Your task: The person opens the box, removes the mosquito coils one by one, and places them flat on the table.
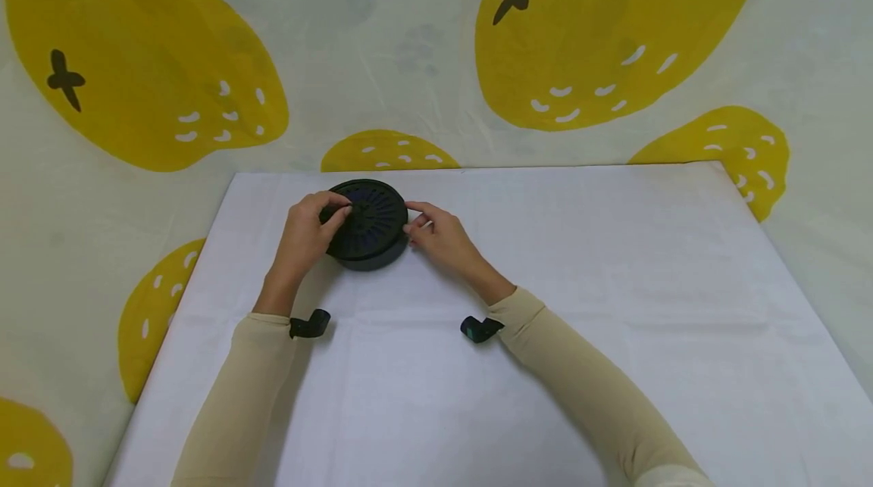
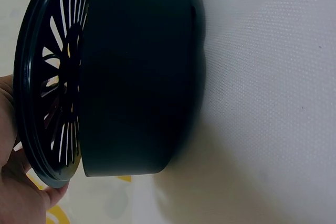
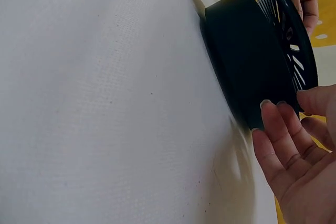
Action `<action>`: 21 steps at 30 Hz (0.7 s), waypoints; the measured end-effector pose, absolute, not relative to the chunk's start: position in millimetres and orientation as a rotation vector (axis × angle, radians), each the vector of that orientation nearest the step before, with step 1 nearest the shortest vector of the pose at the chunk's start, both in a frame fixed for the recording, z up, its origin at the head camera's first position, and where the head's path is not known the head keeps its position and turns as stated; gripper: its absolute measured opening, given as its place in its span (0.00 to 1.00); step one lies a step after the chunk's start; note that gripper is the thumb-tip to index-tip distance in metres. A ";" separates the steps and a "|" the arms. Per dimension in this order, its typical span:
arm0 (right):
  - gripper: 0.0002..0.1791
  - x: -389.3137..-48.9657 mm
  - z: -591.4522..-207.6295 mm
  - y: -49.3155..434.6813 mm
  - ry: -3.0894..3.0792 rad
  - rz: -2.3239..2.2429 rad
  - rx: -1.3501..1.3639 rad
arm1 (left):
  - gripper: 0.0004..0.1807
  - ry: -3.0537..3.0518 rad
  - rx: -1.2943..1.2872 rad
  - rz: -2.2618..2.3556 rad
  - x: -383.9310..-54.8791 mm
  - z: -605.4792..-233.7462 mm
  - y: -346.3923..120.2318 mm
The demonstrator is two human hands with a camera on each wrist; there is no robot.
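Note:
A black round lid (image 1: 371, 226) with radiating slots lies tilted over a black round container (image 1: 371, 260). In the left wrist view, a narrow gap shows between the lid (image 2: 29, 93) and the container (image 2: 136, 77). My left hand (image 1: 307, 233) holds the lid from its left side, thumb and index finger near its middle. At the right rim is my right hand (image 1: 443, 241). Its thumb (image 3: 315, 99) meets the lid's edge in the right wrist view, while its other fingers extend loosely beside the container wall (image 3: 247, 51).
A white cloth-covered table (image 1: 580, 282) bears the container near its back edge. Behind it hangs a pale cloth (image 1: 382, 55) printed with yellow fruit shapes. Small black devices are strapped at the left wrist (image 1: 310, 323) and the right wrist (image 1: 480, 329).

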State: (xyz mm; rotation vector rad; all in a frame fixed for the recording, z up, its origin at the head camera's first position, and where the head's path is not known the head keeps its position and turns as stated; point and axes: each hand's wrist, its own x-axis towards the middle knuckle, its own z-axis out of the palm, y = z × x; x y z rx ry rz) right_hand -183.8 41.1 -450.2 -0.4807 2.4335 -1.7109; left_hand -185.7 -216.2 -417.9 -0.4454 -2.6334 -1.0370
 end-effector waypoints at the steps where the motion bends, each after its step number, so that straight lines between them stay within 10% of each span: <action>1: 0.26 -184.3 -450.3 40.4 2.433 -1.709 -0.484 | 0.08 -2.628 -0.442 -1.039 -185.7 -417.9 -217.0; 21: 0.31 -197.5 -454.2 44.9 2.390 -1.649 -0.583 | 0.08 -2.563 -0.436 -1.008 -172.4 -408.6 -228.4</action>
